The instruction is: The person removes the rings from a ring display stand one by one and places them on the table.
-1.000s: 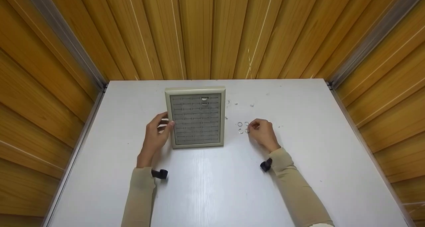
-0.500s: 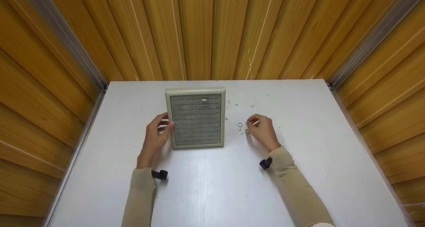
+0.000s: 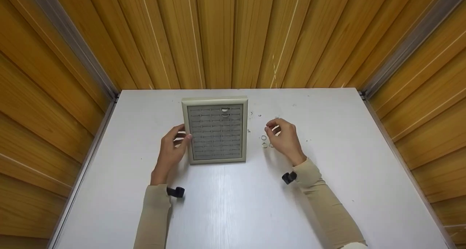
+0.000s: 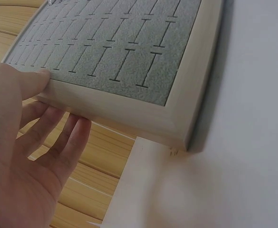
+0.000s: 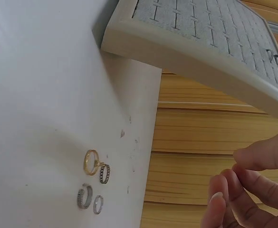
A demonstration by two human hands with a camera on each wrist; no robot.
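Rings (image 5: 93, 185) lie loose on the bench (image 3: 233, 205), near its far edge, just right of the tray (image 3: 216, 130). Right hand (image 3: 285, 138) hovers over them, fingertips pinched together; whether that grip holds a ring I cannot tell. Left hand (image 3: 170, 150) holds the tray's left edge, thumb on the frame, fingers beside it.
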